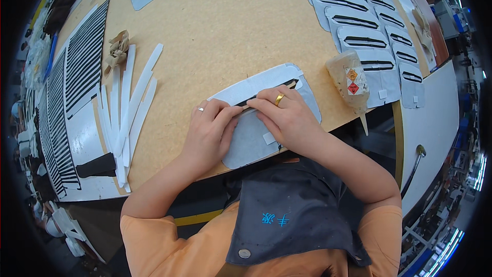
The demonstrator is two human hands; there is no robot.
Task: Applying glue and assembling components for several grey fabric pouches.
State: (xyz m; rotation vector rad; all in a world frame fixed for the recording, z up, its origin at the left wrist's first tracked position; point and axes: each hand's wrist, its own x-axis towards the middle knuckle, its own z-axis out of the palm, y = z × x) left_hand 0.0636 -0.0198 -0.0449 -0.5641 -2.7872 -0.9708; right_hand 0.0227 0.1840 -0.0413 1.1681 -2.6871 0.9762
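Observation:
A light grey panel (249, 141) with rounded corners lies at the table's front edge, directly before me. A long slot with black edging (288, 85) crosses it, and a small white tab (269, 138) sits on its lower part. My left hand (209, 125) is closed, thumb and forefinger pinching at the slot's edge. Close beside it, my right hand (288, 115) is closed too, its fingertips at the same edge and its palm over the panel. The fingers hide part of the slot, so exactly what lies between the fingertips is hard to see.
To the right, a glue bottle (347, 79) with a pointed nozzle rests by the table edge. Beyond it lie overlapping rows of slotted panels (365, 38). At left are white strips (134, 105), crumpled brown paper (118, 48), black-striped sheets (88, 56) and a black piece (96, 165).

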